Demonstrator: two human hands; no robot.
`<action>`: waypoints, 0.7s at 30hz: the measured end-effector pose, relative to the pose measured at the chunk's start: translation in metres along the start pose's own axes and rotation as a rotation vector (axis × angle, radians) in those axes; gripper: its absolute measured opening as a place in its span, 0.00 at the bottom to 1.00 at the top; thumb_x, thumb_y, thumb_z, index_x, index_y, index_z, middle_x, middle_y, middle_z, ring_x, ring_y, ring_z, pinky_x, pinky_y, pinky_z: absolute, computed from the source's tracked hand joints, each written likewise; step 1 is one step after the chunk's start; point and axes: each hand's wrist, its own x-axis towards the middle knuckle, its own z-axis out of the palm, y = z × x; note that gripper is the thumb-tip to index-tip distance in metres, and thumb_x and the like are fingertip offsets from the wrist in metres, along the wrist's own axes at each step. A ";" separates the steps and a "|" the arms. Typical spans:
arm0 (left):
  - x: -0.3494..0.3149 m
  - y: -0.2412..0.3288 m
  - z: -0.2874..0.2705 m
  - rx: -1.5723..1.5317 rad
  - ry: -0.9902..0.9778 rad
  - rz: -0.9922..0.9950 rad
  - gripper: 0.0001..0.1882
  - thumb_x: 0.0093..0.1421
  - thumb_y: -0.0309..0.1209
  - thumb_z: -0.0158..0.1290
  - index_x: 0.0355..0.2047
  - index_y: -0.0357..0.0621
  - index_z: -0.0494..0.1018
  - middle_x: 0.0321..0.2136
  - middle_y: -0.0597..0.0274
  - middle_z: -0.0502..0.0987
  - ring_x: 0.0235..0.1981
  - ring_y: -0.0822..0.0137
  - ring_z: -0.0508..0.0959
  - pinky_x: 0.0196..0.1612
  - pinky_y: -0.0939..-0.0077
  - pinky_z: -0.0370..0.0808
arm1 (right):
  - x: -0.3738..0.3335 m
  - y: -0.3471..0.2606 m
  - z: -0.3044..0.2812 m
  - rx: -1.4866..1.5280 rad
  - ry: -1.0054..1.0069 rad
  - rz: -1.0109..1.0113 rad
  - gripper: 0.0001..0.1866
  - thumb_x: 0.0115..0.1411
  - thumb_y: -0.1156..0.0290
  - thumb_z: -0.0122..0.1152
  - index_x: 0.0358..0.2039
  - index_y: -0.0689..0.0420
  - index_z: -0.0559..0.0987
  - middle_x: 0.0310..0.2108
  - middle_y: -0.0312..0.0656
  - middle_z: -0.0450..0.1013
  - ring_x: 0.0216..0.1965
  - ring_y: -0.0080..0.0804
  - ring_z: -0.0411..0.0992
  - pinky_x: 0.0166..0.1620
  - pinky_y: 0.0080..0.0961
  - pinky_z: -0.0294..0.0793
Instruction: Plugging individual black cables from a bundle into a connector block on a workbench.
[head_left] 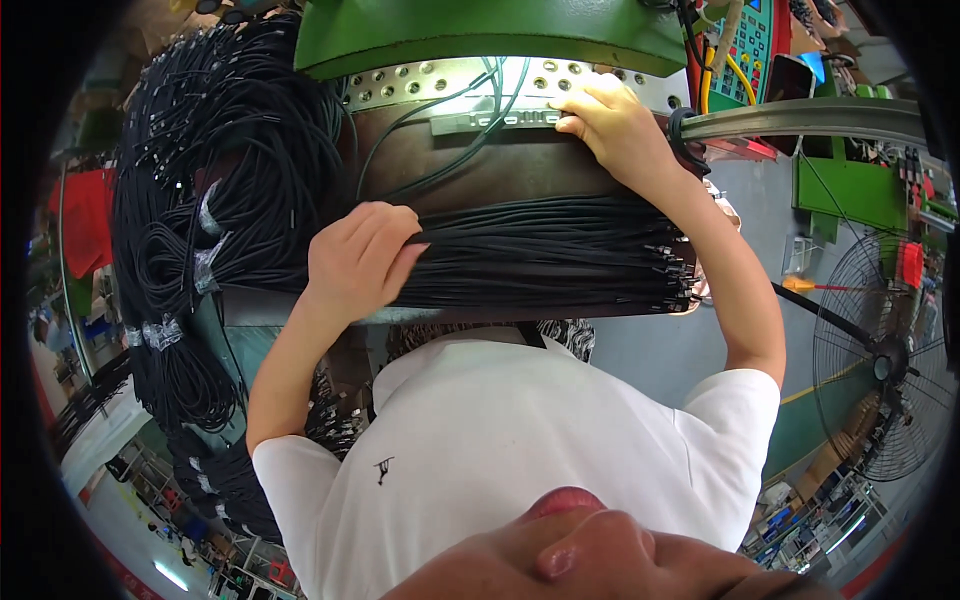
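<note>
My right hand [612, 125] grips the right end of a long, narrow metal mould [465, 124], its thumb and forefinger closed on it. The mould lies under a green machine head [490, 35], in bright light. Thin dark cables [405, 120] cross the mould and loop down to the left. Nearer me, my left hand [362, 258] lies over the left end of a row of straight black cables [540, 250], fingers bent around them and thumb lower. What sits under its fingertips is partly hidden. The cables' tipped ends [675, 275] point right.
Coiled black cables [240, 150] are heaped at the left, some tied with clear wrap [207, 265]. A perforated metal plate [400, 85] is behind the mould. At the right are a grey metal arm [810, 118], a control panel [750, 50] and a large fan [885, 360].
</note>
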 end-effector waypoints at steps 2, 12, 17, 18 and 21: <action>0.021 0.014 -0.007 -0.164 -0.439 -0.296 0.10 0.50 0.33 0.60 0.29 0.45 0.72 0.22 0.59 0.75 0.24 0.60 0.76 0.24 0.68 0.72 | -0.007 0.005 0.000 -0.003 0.026 0.033 0.12 0.57 0.67 0.60 0.39 0.57 0.77 0.39 0.47 0.73 0.42 0.47 0.69 0.45 0.37 0.69; 0.123 0.086 0.102 -1.428 -1.231 -0.758 0.16 0.64 0.40 0.48 0.35 0.37 0.73 0.19 0.70 0.70 0.17 0.78 0.67 0.20 0.81 0.64 | 0.015 -0.002 -0.022 0.254 -0.321 0.199 0.13 0.61 0.64 0.56 0.41 0.60 0.76 0.32 0.50 0.75 0.33 0.41 0.73 0.40 0.30 0.70; 0.068 0.110 0.046 -1.714 -0.611 -1.124 0.12 0.65 0.34 0.48 0.38 0.37 0.75 0.16 0.72 0.67 0.16 0.83 0.63 0.18 0.87 0.59 | -0.012 0.000 -0.025 0.461 -0.296 -0.019 0.10 0.57 0.76 0.58 0.40 0.60 0.77 0.37 0.40 0.73 0.40 0.33 0.70 0.45 0.25 0.68; 0.059 0.111 0.046 -1.708 -0.583 -1.139 0.12 0.65 0.34 0.48 0.38 0.37 0.75 0.16 0.72 0.67 0.16 0.83 0.63 0.18 0.87 0.59 | -0.015 -0.013 -0.027 0.403 -0.295 -0.016 0.10 0.58 0.74 0.58 0.41 0.59 0.77 0.36 0.41 0.74 0.39 0.34 0.72 0.45 0.27 0.69; 0.037 0.104 0.053 -1.569 -0.165 -1.161 0.12 0.66 0.32 0.47 0.38 0.36 0.74 0.19 0.72 0.69 0.17 0.83 0.63 0.22 0.89 0.61 | -0.032 -0.044 -0.035 0.639 -0.082 0.310 0.11 0.62 0.72 0.53 0.43 0.60 0.78 0.37 0.39 0.76 0.40 0.30 0.73 0.46 0.27 0.70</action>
